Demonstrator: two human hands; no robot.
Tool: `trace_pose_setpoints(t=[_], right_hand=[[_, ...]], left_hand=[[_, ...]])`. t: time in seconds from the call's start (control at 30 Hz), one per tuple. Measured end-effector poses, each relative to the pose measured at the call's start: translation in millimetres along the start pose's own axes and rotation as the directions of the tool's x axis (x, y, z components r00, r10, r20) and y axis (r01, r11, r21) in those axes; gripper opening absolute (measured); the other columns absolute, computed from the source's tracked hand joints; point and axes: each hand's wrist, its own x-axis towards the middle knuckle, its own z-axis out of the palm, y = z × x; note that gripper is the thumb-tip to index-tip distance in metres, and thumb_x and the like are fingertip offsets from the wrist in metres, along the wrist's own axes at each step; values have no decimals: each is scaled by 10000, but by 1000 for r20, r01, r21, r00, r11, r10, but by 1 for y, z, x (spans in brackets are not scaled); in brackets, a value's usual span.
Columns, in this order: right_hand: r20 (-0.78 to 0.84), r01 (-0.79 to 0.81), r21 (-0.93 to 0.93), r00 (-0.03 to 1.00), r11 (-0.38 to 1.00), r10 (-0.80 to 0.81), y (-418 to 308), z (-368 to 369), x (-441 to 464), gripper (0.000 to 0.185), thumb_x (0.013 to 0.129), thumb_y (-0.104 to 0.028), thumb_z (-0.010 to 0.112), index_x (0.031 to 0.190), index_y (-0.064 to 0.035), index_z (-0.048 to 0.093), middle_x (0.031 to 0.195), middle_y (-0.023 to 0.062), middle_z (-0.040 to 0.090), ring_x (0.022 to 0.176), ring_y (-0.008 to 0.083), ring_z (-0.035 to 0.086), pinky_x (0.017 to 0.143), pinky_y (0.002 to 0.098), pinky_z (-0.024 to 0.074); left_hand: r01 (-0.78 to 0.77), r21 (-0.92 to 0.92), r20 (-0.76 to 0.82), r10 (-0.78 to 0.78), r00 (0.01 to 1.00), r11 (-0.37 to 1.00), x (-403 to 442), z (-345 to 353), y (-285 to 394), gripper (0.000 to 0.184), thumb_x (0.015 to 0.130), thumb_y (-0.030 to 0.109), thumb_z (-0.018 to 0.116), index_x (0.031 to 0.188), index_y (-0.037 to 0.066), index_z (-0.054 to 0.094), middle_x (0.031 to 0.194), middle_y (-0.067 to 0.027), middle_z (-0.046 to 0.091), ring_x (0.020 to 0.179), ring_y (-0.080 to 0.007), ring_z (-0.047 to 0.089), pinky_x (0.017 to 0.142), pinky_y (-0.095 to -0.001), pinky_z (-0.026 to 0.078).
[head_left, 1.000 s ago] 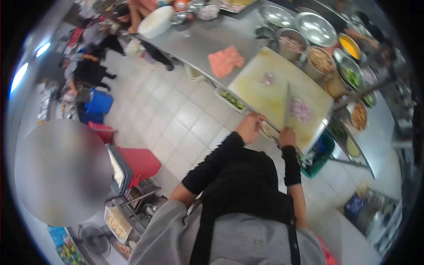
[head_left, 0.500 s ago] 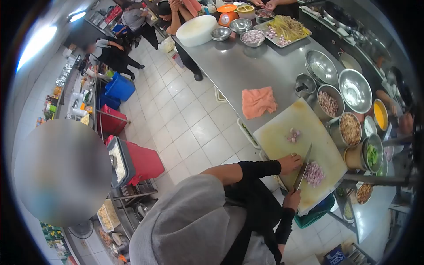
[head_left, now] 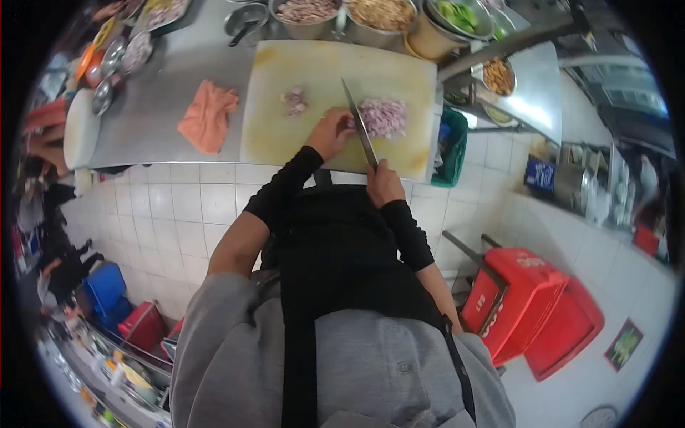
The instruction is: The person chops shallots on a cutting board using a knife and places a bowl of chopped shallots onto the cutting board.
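One knife [head_left: 359, 125] has its handle wrapped in the closed grip of the right hand [head_left: 385, 184], at the near edge of the cutting board [head_left: 267, 78], its blade slanting away over the board. The left hand [head_left: 328, 133] curls its fingers close to the blade's left side; whether they pinch a piece cannot be told. Chopped purple pieces [head_left: 384, 118] lie right of the blade, a smaller cluster [head_left: 293, 101] farther left. The board sits at the worktop's [head_left: 153, 107] near right corner, an orange cloth [head_left: 207, 118] to its left, filled metal containers [head_left: 307, 30] beyond it
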Motion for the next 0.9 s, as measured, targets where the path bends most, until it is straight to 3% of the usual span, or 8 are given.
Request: trace_pose_setpoints(t=[0.07,0.2,0.4,0.5,0.8,0.9], right_hand=[[-39,-45,81,998,996,48,3,9,-3,340,1032,-307,549,993,22,476,803,370,643,797,576,625,708,635,503],[-44,-75,73,996,995,78,3,8,-16,352,1041,-327,538,999,15,464,788,361,644,791,574,631,677,636,505],[-39,-132,15,990,991,132,-4,4,-26,360,1046,-348,530,1018,5,468,800,341,660,780,559,645,688,628,514],[-39,-138,1,990,990,138,-6,2,-29,358,1048,-348,527,1013,3,465,796,337,659,768,557,642,681,630,510],[27,-157,-59,987,986,158,-12,-10,-36,333,1061,-340,501,1020,-12,458,824,336,683,788,531,686,709,615,554],[20,-131,-54,991,990,132,-10,-9,-36,330,1063,-339,498,1011,-15,460,816,334,682,786,527,688,698,603,558]], left_hand=[[-3,60,8,2,1000,998,-3,-4,2,376,862,33,736,1193,58,562,1098,-153,621,1068,-350,611,934,-442,507],[-26,76,-12,27,1000,997,-1,-7,6,381,846,36,773,1181,43,593,1140,-146,628,1038,-305,653,937,-388,535],[-39,48,-42,42,998,998,0,-11,5,299,844,-3,756,1114,20,628,1126,-133,636,973,-273,688,882,-371,566],[-28,-38,15,28,999,999,0,-14,-1,252,848,-30,741,1079,10,648,1102,-129,648,925,-259,707,835,-349,582],[-77,-17,-10,77,997,997,3,-23,9,210,842,-27,751,1035,19,685,1081,-123,649,908,-254,697,803,-342,579],[-185,89,-17,187,982,979,3,-23,-2,168,845,-18,750,999,29,700,1078,-120,649,928,-272,686,798,-359,574]])
